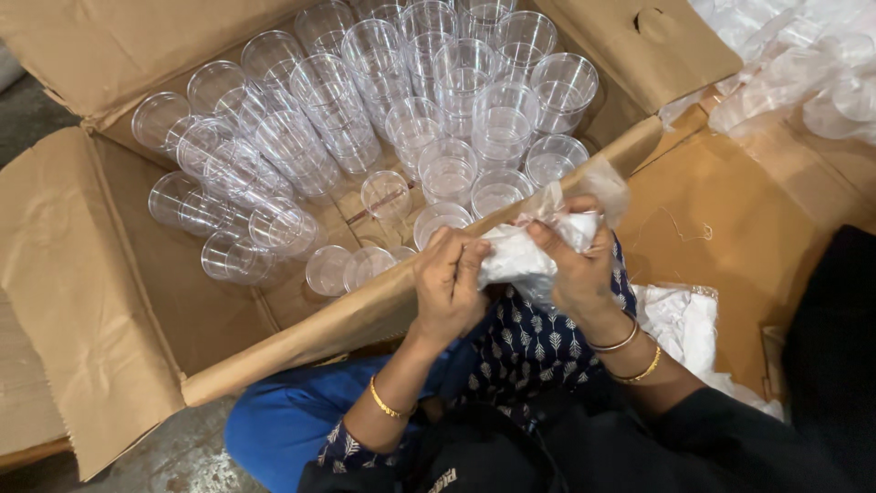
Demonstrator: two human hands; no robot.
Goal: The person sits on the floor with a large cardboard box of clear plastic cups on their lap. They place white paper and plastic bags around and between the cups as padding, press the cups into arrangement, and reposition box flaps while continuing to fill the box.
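Both hands, left hand [449, 278] and right hand [577, 260], have a closed grip on a white cloth wad [516, 257], while just past that grip the cardboard box [109, 274] already holds plenty of clear plastic cups [383, 119], some stacked and some lying loose.

Looks like a packing or warehouse kind of workspace, not a home. There's a big open cardboard carton [109, 274] stuffed with dozens of identical clear plastic tumblers [456, 82], some upright, some tipped over in stacks. More flattened cardboard [721, 219] alongside, a heap of clear plastic wrapping [794, 64] in the corner, and bare grey concrete floor [173, 456] underneath.
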